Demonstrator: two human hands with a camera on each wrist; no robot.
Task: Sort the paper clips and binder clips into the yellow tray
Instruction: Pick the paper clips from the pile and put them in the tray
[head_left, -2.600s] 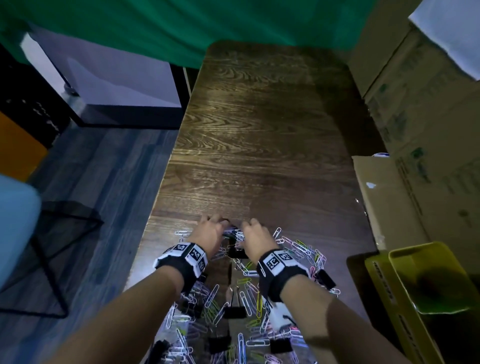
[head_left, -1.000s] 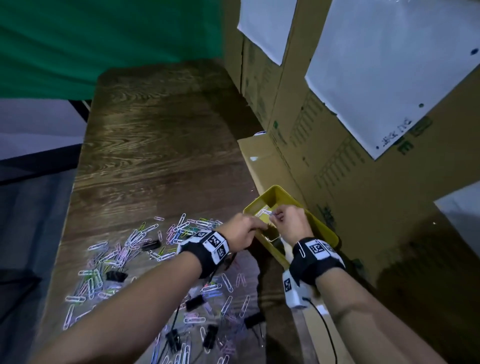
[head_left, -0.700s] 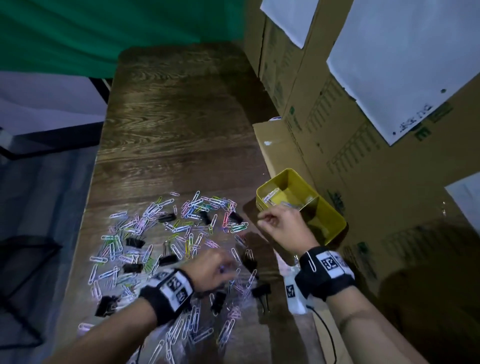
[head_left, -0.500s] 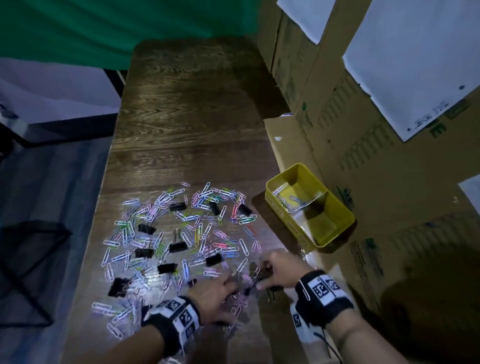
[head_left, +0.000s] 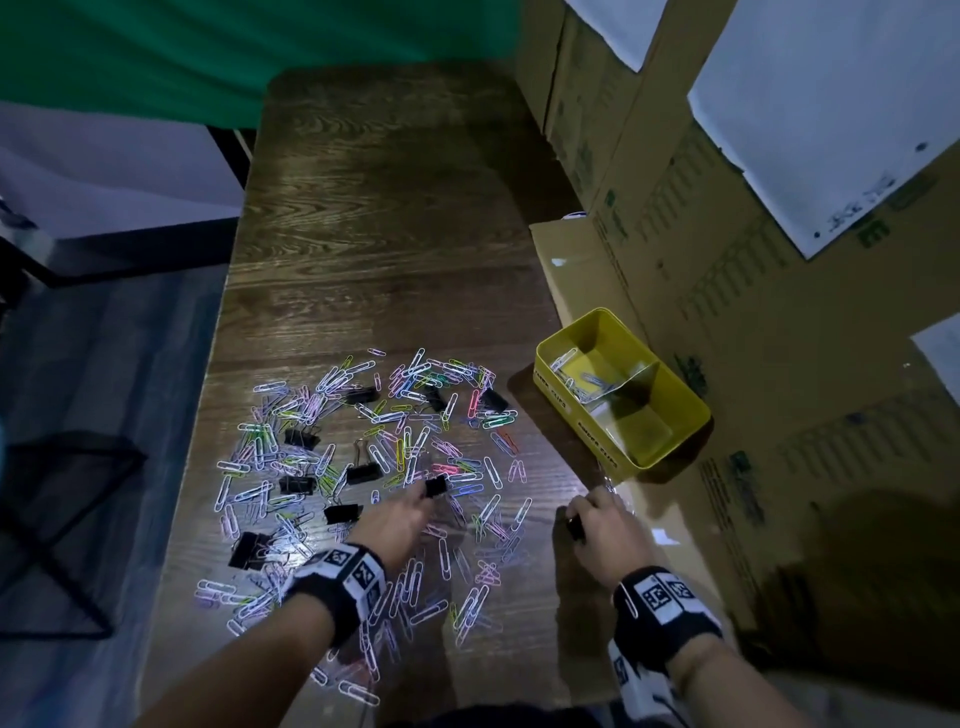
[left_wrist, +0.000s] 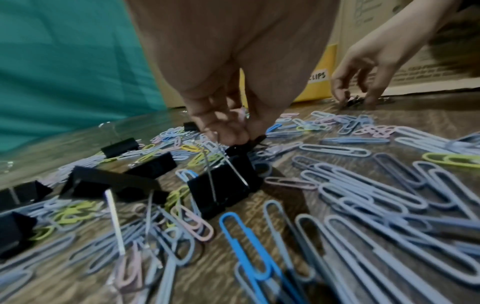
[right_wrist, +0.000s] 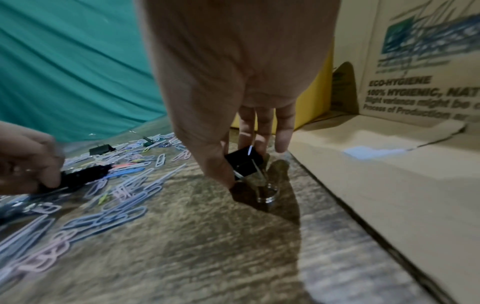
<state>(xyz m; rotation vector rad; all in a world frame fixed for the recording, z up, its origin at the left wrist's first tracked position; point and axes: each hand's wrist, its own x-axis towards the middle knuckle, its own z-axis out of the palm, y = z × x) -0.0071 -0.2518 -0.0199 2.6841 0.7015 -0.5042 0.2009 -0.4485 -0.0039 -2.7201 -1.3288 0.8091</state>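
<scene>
Black folded-steel binder clips are in both hands: the right hand (right_wrist: 241, 131) pinches one black binder clip (right_wrist: 242, 163) between thumb and fingers just above the dark wooden table (head_left: 395, 218), while the left hand (head_left: 400, 519) closes its fingertips on another black binder clip (head_left: 435, 486) amid the scattered pastel wire paper clips (head_left: 332, 374). Loose paper clips could snag and ride along. Beside the pile, the yellow 2-compartment plastic tray (head_left: 566, 421) runs its long axis diagonally away rightward.

Paper clips (head_left: 415, 467) and binder clips (head_left: 363, 470) lie scattered on the table (head_left: 374, 234) before me. The tray (head_left: 670, 441) sits to their right, against the cardboard boxes (head_left: 727, 270), with a few clips in its far compartment.
</scene>
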